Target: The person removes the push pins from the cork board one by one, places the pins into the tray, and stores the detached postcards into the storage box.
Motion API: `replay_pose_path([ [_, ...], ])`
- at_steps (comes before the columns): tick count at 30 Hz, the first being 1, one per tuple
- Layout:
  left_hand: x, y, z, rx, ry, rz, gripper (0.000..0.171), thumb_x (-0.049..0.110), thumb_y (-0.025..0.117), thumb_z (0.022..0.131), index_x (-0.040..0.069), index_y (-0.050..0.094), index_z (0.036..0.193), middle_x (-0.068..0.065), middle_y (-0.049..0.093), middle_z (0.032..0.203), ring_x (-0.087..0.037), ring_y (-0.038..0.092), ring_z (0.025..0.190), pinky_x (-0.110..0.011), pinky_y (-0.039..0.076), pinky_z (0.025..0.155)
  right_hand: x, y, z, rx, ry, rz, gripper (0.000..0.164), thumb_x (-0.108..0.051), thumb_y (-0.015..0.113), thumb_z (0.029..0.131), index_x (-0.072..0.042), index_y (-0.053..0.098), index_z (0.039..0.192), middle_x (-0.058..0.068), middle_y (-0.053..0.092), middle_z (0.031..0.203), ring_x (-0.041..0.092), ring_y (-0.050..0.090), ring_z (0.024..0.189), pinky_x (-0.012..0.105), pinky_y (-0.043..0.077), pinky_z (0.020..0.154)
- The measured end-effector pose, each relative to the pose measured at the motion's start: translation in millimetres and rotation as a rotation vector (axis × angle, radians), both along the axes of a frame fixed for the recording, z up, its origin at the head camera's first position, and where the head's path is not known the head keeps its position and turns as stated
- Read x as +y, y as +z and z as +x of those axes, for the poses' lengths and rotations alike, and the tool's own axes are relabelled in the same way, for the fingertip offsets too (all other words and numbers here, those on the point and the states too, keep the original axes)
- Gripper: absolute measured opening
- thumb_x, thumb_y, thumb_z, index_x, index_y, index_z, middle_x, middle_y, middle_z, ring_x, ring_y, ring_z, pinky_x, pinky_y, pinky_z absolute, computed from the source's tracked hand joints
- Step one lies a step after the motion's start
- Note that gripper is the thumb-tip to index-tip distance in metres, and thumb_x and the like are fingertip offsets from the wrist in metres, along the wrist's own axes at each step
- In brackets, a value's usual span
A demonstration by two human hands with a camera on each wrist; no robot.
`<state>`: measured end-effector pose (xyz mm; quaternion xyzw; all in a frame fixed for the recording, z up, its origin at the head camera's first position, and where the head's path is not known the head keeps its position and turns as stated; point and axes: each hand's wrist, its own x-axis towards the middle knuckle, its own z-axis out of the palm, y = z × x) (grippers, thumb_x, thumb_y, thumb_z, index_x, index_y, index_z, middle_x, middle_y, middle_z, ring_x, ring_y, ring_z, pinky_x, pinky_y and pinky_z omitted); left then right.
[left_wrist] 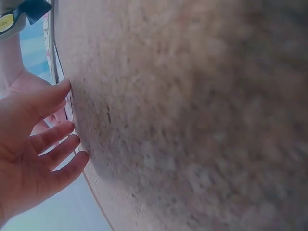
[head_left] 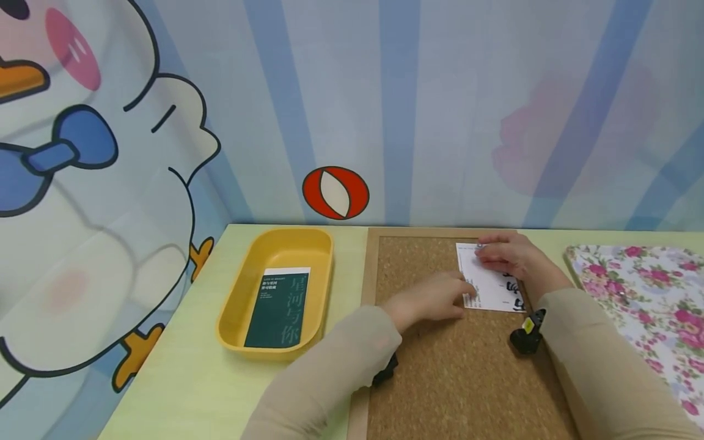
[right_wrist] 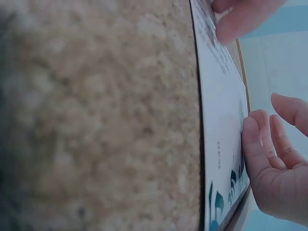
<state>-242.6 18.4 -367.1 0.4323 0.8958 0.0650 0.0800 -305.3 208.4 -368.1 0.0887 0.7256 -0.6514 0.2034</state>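
Note:
A white card (head_left: 486,287) with dark printed characters lies flat near the top right of the cork board (head_left: 434,373). My right hand (head_left: 514,260) reaches over its upper part, and in the right wrist view the slightly bent fingertips (right_wrist: 250,127) rest on the card with the thumb held away. A tiny shiny spot shows by those fingertips in the head view. Loosely spread, my left hand (head_left: 431,298) has its fingertips at the card's lower left edge. The left wrist view shows its fingers (left_wrist: 67,168) close over the cork.
A yellow tray (head_left: 233,311) left of the board holds a dark green card (head_left: 275,315) with a pale strip at its top. On the right lies a flower-patterned board (head_left: 649,293). A printed wall covering (head_left: 440,110) rises behind the table.

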Motion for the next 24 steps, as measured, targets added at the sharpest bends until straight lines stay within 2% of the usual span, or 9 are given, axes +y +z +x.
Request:
replay_pose_path([
  [4, 4.9, -0.9, -0.1, 0.038, 0.007, -0.011, 0.031, 0.023, 0.063, 0.089, 0.017, 0.063, 0.12, 0.0, 0.058, 0.118, -0.011, 0.056, 0.105, -0.019, 0.04, 0.09, 3.0, -1.2, -0.2, 0.017, -0.016, -0.006, 0.05, 0.001, 0.061, 0.085, 0.006, 0.04, 0.131, -0.006, 0.06, 0.074, 0.006, 0.061, 0.069, 0.022, 0.053, 0.07],
  [9, 7.4, -2.8, -0.7, 0.076, 0.016, -0.004, 0.029, 0.023, 0.063, 0.09, 0.017, 0.064, 0.118, 0.0, 0.06, 0.114, -0.01, 0.057, 0.1, -0.02, 0.042, 0.087, 9.6, -2.6, -0.9, 0.042, -0.06, -0.044, 0.022, 0.003, 0.062, 0.085, -0.005, 0.056, 0.105, -0.007, 0.062, 0.072, 0.007, 0.061, 0.067, 0.021, 0.053, 0.067],
  [12, 6.5, -4.5, -1.5, 0.057, 0.047, 0.004, 0.029, 0.023, 0.063, 0.09, 0.018, 0.065, 0.118, 0.001, 0.06, 0.113, -0.009, 0.057, 0.097, -0.019, 0.042, 0.084, 10.4, -4.2, -0.9, 0.051, -0.082, -0.058, 0.018, 0.004, 0.063, 0.084, -0.009, 0.059, 0.096, -0.006, 0.062, 0.073, 0.007, 0.062, 0.066, 0.021, 0.053, 0.067],
  [16, 5.6, -5.5, -1.9, 0.043, 0.07, 0.002, 0.028, 0.024, 0.063, 0.089, 0.019, 0.065, 0.117, 0.002, 0.059, 0.11, -0.008, 0.056, 0.093, -0.019, 0.043, 0.082, 8.1, -6.7, -2.0, 0.067, -0.102, -0.014, 0.024, 0.005, 0.065, 0.082, -0.003, 0.058, 0.104, -0.005, 0.062, 0.076, 0.007, 0.062, 0.066, 0.021, 0.053, 0.067],
  [21, 6.7, -6.1, -2.1, 0.047, 0.069, 0.001, 0.027, 0.025, 0.063, 0.09, 0.019, 0.066, 0.116, 0.003, 0.06, 0.11, -0.008, 0.056, 0.094, -0.02, 0.043, 0.082, 6.5, -10.5, -6.3, 0.108, -0.108, 0.153, 0.041, 0.003, 0.067, 0.082, 0.007, 0.051, 0.12, -0.004, 0.06, 0.081, 0.005, 0.059, 0.064, 0.02, 0.052, 0.064],
  [24, 7.3, -6.5, -2.2, 0.047, 0.076, -0.002, 0.027, 0.025, 0.063, 0.09, 0.02, 0.066, 0.116, 0.003, 0.06, 0.109, -0.007, 0.056, 0.092, -0.02, 0.044, 0.081, 6.0, -12.8, -10.2, 0.118, -0.107, 0.233, 0.044, 0.0, 0.066, 0.083, 0.008, 0.05, 0.123, -0.006, 0.057, 0.078, 0.004, 0.058, 0.064, 0.019, 0.052, 0.064],
])
